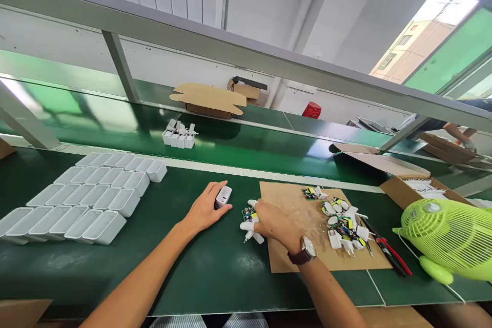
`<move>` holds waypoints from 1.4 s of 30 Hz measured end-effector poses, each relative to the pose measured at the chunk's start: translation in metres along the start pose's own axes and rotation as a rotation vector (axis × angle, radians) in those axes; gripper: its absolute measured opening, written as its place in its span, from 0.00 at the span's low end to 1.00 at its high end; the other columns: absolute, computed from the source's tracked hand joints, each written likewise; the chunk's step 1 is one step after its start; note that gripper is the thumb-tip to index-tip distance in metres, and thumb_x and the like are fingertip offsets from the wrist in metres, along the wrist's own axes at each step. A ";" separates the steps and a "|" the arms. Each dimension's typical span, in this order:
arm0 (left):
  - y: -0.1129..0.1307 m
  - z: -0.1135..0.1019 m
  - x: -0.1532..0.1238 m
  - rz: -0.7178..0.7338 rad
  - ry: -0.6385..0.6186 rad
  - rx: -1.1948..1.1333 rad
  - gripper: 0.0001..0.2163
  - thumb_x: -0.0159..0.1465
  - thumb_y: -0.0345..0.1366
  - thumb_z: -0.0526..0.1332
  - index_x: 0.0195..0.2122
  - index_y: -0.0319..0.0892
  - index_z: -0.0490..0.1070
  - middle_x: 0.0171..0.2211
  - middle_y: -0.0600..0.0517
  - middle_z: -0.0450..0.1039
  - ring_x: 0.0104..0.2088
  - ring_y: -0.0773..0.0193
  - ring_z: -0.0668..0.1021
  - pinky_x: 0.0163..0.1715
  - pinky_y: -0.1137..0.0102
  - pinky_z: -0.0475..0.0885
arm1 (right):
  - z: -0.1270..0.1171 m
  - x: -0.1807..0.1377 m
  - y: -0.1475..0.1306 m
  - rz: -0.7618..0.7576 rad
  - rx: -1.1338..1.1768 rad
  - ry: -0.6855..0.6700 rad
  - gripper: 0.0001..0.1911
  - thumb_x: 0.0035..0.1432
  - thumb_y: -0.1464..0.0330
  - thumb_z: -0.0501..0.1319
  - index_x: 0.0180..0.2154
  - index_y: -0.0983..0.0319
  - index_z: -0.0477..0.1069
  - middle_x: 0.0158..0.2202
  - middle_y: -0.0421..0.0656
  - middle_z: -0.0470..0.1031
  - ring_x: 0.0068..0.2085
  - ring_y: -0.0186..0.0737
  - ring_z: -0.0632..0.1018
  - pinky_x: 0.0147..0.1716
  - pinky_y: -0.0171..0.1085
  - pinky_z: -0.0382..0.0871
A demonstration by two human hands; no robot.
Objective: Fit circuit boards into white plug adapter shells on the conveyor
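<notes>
My left hand (203,209) is closed around a small white charger housing (224,196) that stands on the green bench, its end with port slots facing up. White finger cots cover the thumb and a fingertip of my right hand (274,223). Between those fingers is a small circuit board (249,214) with green and yellow parts and a white plug piece below it, at the left edge of a cardboard sheet (288,256). To the left stand rows of open white housings (103,225). On the cardboard lies a pile of circuit boards with white plug parts (346,230).
Red-handled cutters (395,256) lie beside the cardboard, left of a green fan (446,238). An open carton (395,192) stands behind the fan. White parts (179,134) sit on the belt (246,143). Another person's hands (461,136) are at the far right.
</notes>
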State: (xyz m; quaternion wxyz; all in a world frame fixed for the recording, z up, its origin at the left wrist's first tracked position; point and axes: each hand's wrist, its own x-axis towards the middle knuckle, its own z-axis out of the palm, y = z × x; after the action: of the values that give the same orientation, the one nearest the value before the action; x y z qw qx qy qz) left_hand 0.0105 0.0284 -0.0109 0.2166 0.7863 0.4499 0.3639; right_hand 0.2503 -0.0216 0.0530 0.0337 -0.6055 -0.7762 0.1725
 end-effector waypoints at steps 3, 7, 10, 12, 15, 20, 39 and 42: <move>0.001 -0.001 0.000 -0.047 -0.052 -0.022 0.30 0.62 0.39 0.69 0.65 0.50 0.63 0.57 0.47 0.69 0.41 0.60 0.80 0.40 0.65 0.78 | 0.010 0.007 -0.002 -0.134 0.055 0.082 0.27 0.62 0.67 0.66 0.62 0.62 0.69 0.52 0.52 0.78 0.51 0.51 0.79 0.52 0.45 0.72; 0.000 -0.004 -0.001 -0.054 -0.109 -0.092 0.31 0.62 0.40 0.70 0.65 0.51 0.62 0.57 0.48 0.69 0.37 0.62 0.78 0.37 0.65 0.78 | 0.012 0.022 0.005 -0.166 0.071 0.145 0.34 0.59 0.64 0.70 0.64 0.63 0.66 0.58 0.56 0.74 0.59 0.56 0.75 0.57 0.52 0.70; 0.000 -0.006 -0.002 -0.058 -0.114 -0.108 0.33 0.61 0.40 0.71 0.65 0.52 0.61 0.57 0.48 0.68 0.38 0.62 0.78 0.39 0.65 0.79 | 0.009 0.021 0.013 -0.141 0.017 0.112 0.40 0.54 0.62 0.73 0.64 0.66 0.66 0.54 0.57 0.77 0.56 0.58 0.77 0.55 0.52 0.72; 0.000 -0.007 -0.002 -0.056 -0.107 -0.109 0.35 0.60 0.39 0.71 0.66 0.51 0.60 0.57 0.47 0.68 0.39 0.62 0.78 0.39 0.65 0.80 | 0.010 0.017 0.017 -0.149 0.005 0.126 0.36 0.56 0.64 0.71 0.64 0.66 0.67 0.50 0.54 0.79 0.51 0.55 0.79 0.52 0.49 0.74; -0.003 -0.008 0.000 0.026 -0.052 -0.093 0.29 0.63 0.32 0.66 0.65 0.49 0.62 0.56 0.46 0.70 0.47 0.58 0.78 0.46 0.62 0.79 | 0.015 0.014 0.020 -0.178 0.003 0.184 0.30 0.59 0.67 0.66 0.63 0.65 0.69 0.44 0.50 0.80 0.45 0.51 0.80 0.47 0.46 0.75; -0.013 -0.013 0.003 0.125 0.037 -0.050 0.19 0.62 0.21 0.53 0.47 0.47 0.77 0.58 0.46 0.67 0.57 0.56 0.75 0.54 0.57 0.77 | 0.022 0.013 0.021 -0.224 0.015 0.267 0.25 0.60 0.69 0.64 0.59 0.64 0.71 0.40 0.49 0.79 0.41 0.50 0.79 0.42 0.46 0.75; -0.009 -0.005 0.003 -0.119 -0.016 -0.099 0.35 0.61 0.38 0.71 0.67 0.49 0.57 0.59 0.44 0.70 0.57 0.52 0.77 0.56 0.57 0.75 | 0.041 0.021 0.032 -0.394 0.125 0.376 0.30 0.57 0.75 0.60 0.62 0.65 0.65 0.48 0.54 0.77 0.50 0.54 0.78 0.48 0.53 0.78; -0.010 -0.001 0.001 -0.116 -0.002 -0.092 0.34 0.61 0.35 0.70 0.67 0.49 0.58 0.58 0.46 0.73 0.54 0.54 0.79 0.57 0.57 0.75 | 0.040 0.021 0.028 -0.384 0.171 0.443 0.29 0.58 0.75 0.59 0.62 0.62 0.65 0.45 0.50 0.77 0.47 0.51 0.79 0.46 0.51 0.79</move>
State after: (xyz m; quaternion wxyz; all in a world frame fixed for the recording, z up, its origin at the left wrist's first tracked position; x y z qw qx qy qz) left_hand 0.0046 0.0339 -0.0161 0.2736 0.7487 0.4771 0.3701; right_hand 0.2601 -0.0047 0.0038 0.2850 -0.4657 -0.8328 0.0913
